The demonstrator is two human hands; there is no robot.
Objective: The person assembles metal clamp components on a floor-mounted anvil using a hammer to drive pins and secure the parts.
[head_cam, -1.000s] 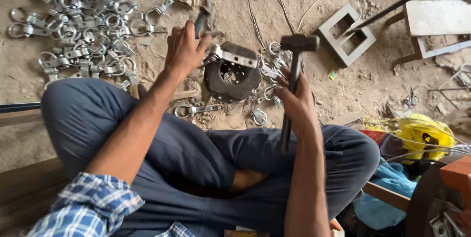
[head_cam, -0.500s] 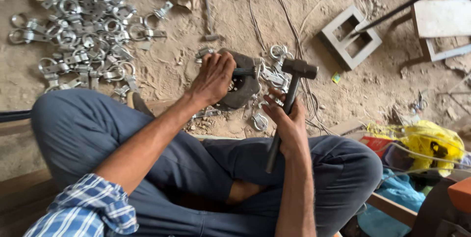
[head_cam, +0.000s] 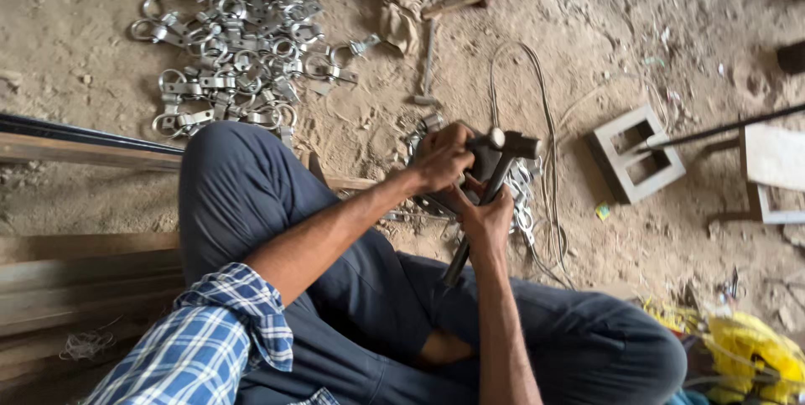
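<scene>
A person sits cross-legged on a sandy workshop floor [head_cam: 101, 44], the right hand [head_cam: 485, 219] closed round the dark handle of a hammer [head_cam: 495, 172] whose head hangs level with the left hand [head_cam: 440, 158]. That left hand is clenched over a small metal piece on a dark round block [head_cam: 436, 202] set on the floor just past the knees; what exactly the fingers pinch is hidden. A heap of bright metal ring clamps [head_cam: 239, 44] lies toward the floor's far left, a second hammer [head_cam: 426, 61] and a crumpled rag [head_cam: 401, 11] lie beyond the block, and a loop of wire [head_cam: 537, 120] trails to the right beside a hollow concrete block [head_cam: 635, 153].

The risk seems plain: the hammer head is almost touching the left knuckles, so a blow falling slightly off line could catch the fingers. The held piece might also skid off the block if the grip loosens, and loose clamps near the block could jump under a strike.
</scene>
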